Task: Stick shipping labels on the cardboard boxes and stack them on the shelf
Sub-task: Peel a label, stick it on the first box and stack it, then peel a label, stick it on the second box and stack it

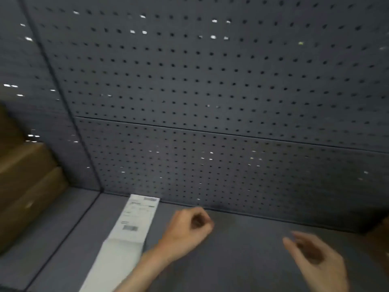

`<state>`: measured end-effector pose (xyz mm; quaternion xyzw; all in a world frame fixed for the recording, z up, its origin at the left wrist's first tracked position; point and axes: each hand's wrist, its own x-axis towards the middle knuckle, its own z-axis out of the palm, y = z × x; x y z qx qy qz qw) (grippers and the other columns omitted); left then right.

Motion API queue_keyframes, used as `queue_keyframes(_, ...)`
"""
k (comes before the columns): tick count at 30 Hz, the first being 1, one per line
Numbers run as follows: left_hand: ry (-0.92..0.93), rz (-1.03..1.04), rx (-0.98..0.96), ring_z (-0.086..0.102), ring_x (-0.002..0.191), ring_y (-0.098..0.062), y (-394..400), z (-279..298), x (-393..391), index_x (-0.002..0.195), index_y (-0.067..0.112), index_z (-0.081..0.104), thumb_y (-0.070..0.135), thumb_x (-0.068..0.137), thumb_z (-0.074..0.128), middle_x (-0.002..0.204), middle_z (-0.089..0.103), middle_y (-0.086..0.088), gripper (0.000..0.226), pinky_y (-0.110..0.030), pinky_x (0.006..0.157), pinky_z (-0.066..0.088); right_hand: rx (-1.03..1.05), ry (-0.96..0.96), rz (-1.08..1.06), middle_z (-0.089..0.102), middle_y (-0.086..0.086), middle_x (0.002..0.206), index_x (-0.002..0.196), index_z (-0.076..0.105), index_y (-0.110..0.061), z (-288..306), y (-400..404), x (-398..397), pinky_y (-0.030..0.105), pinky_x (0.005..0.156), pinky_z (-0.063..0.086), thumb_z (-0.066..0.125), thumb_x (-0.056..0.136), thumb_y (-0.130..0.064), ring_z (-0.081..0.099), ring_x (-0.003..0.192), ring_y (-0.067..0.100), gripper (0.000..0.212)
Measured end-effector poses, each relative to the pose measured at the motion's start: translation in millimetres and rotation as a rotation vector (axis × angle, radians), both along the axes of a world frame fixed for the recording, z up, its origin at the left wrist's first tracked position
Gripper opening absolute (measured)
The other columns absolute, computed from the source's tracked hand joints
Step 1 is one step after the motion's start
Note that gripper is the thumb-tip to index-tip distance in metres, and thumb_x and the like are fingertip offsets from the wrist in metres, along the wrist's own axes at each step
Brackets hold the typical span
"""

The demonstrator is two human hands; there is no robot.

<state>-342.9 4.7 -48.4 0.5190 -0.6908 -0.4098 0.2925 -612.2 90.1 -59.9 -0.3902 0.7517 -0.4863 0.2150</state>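
A strip of white shipping labels (134,224) lies on the grey shelf surface (242,249), running from the back wall toward the lower left. My left hand (187,226) hovers just right of the labels, its fingers curled shut with nothing in them. Over the shelf further right is my right hand (315,262), blurred, with fingers loosely apart and holding nothing. Brown cardboard boxes (27,186) are stacked at the left edge, on the neighbouring shelf section. A corner of another brown box (379,237) shows at the right edge.
A grey perforated back panel (210,81) rises behind the shelf and fills most of the view. A vertical post (69,114) divides this shelf bay from the bay on the left with the boxes.
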Motion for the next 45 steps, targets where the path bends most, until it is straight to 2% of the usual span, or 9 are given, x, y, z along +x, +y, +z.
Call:
queue_keyframes(3, -0.273, 0.225, -0.218, 0.066, 0.08, 0.001, -9, 25, 130, 0.083, 0.026, 0.071, 0.051, 0.073, 0.056, 0.082, 0.073, 0.017, 0.03, -0.026, 0.075, 0.053, 0.036, -0.002, 0.246, 0.07, 0.0, 0.054, 0.067, 0.076, -0.026, -39, -48, 110, 0.008, 0.058, 0.046, 0.093, 0.065, 0.006, 0.061, 0.057, 0.007, 0.036)
queue_keyframes(9, -0.634, 0.492, -0.467, 0.063, 0.08, -0.01, 5, 60, 341, 0.086, 0.027, 0.069, 0.052, 0.077, 0.055, 0.082, 0.062, 0.014, 0.029, -0.03, 0.065, 0.049, 0.016, -0.004, 0.682, 0.073, -0.02, 0.074, 0.078, 0.075, -0.032, -35, -94, 316, 0.033, 0.069, 0.056, 0.094, 0.069, -0.013, 0.066, 0.074, -0.001, 0.028)
queue_keyframes(14, -0.644, 0.724, -0.737, 0.063, 0.065, -0.023, 25, 86, 444, 0.064, 0.017, 0.066, 0.037, 0.083, 0.059, 0.066, 0.06, 0.004, 0.029, -0.036, 0.057, 0.051, -0.153, 0.139, 0.935, 0.064, -0.025, 0.102, 0.103, 0.072, -0.034, 0, -123, 451, 0.01, 0.087, 0.045, 0.082, 0.081, -0.04, 0.06, 0.102, -0.007, 0.026)
queue_keyframes(20, -0.509, 0.98, -0.856, 0.056, 0.06, -0.019, 38, 112, 544, 0.058, 0.014, 0.062, 0.037, 0.087, 0.06, 0.06, 0.058, -0.002, 0.037, -0.037, 0.06, 0.046, -0.479, 0.135, 0.971, 0.055, -0.018, 0.125, 0.124, 0.067, -0.023, 74, -145, 567, 0.012, 0.099, 0.042, 0.073, 0.082, -0.05, 0.054, 0.12, -0.004, 0.05)
queue_keyframes(25, -0.325, 1.153, -0.749, 0.056, 0.069, -0.003, 18, 131, 603, 0.089, 0.007, 0.07, 0.032, 0.096, 0.065, 0.088, 0.068, -0.011, 0.026, -0.005, 0.066, 0.039, -0.62, 0.177, 0.923, 0.041, -0.013, 0.148, 0.143, 0.053, -0.026, 128, -156, 618, 0.02, 0.109, 0.034, 0.067, 0.082, -0.063, 0.039, 0.138, 0.003, 0.073)
queue_keyframes(29, -0.13, 1.096, -0.621, 0.057, 0.093, -0.024, -7, 145, 616, 0.116, 0.006, 0.064, 0.042, 0.099, 0.057, 0.108, 0.062, -0.007, 0.04, -0.037, 0.081, 0.044, -0.642, 0.277, 0.966, 0.027, -0.007, 0.163, 0.152, 0.04, -0.032, 144, -153, 648, 0.038, 0.121, 0.028, 0.068, 0.075, -0.074, 0.02, 0.152, 0.013, 0.092)
queue_keyframes(33, -0.033, 0.9, -0.458, 0.06, 0.108, -0.029, -26, 144, 622, 0.115, 0.046, 0.06, 0.068, 0.09, 0.052, 0.126, 0.062, -0.011, 0.034, -0.05, 0.091, 0.054, -0.53, 0.321, 0.958, 0.006, -0.01, 0.17, 0.15, 0.044, -0.032, 139, -146, 672, 0.054, 0.126, 0.018, 0.072, 0.072, -0.073, -0.008, 0.157, 0.017, 0.093)
queue_keyframes(36, 0.09, 0.823, -0.395, 0.058, 0.12, -0.036, -33, 142, 619, 0.125, 0.046, 0.058, 0.072, 0.081, 0.048, 0.138, 0.058, -0.013, 0.052, -0.048, 0.085, 0.055, -0.528, 0.26, 0.89, -0.012, -0.012, 0.17, 0.141, 0.049, -0.032, 128, -145, 681, 0.053, 0.128, 0.01, 0.081, 0.069, -0.061, -0.017, 0.157, 0.023, 0.084)
queue_keyframes(45, 0.173, 0.833, -0.47, 0.056, 0.087, -0.023, -13, 156, 572, 0.077, 0.054, 0.073, 0.069, 0.075, 0.049, 0.082, 0.062, 0.009, 0.029, -0.045, 0.076, 0.049, -0.525, 0.148, 0.924, -0.002, -0.016, 0.171, 0.135, 0.056, -0.034, 144, -137, 648, 0.035, 0.125, 0.026, 0.091, 0.067, -0.038, 0.015, 0.157, 0.019, 0.077)
